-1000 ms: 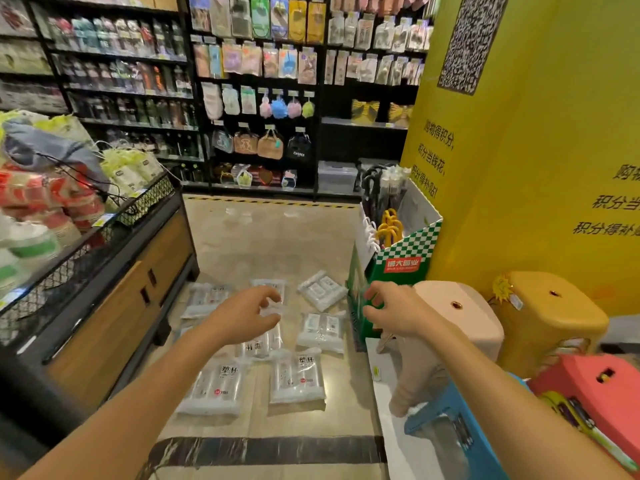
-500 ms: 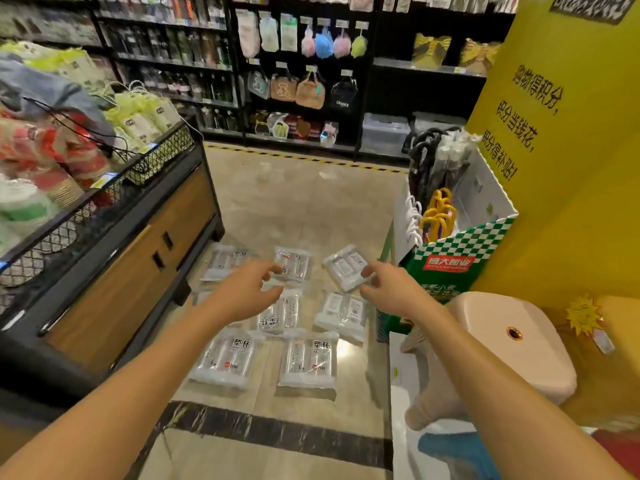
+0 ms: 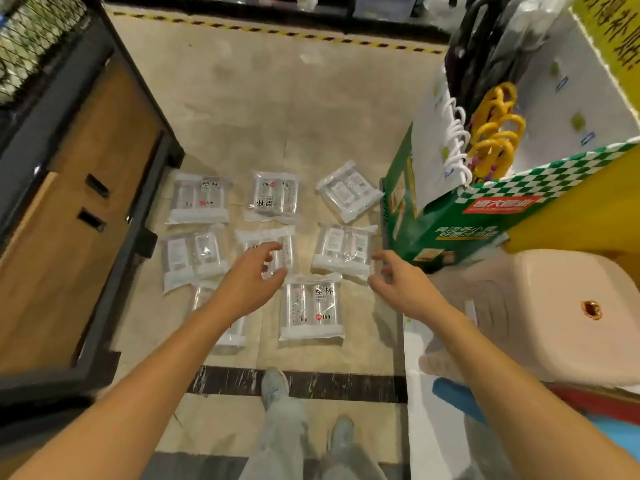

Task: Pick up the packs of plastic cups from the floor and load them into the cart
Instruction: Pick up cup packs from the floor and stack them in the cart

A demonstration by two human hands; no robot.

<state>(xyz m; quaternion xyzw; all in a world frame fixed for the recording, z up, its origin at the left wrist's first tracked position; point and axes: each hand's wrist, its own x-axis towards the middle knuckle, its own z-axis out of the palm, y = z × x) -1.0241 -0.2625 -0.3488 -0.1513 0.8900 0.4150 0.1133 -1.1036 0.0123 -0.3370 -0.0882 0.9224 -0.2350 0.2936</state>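
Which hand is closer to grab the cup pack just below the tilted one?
Right. The right hand hovers open beside that pack, at its near corner; the left hand is over the middle pack.

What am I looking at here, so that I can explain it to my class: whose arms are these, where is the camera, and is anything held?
There is no machine here: a person wears a wide-angle camera on the head, so you look down along their own arms and legs. The left hand and the right hand reach out with loose fingers and hold nothing. Below them, on the tiled floor, lie eight clear packs of plastic cups in rough rows. At the left stands a wood-panelled unit; at the right, a green checked carton of umbrellas and a pale stool.
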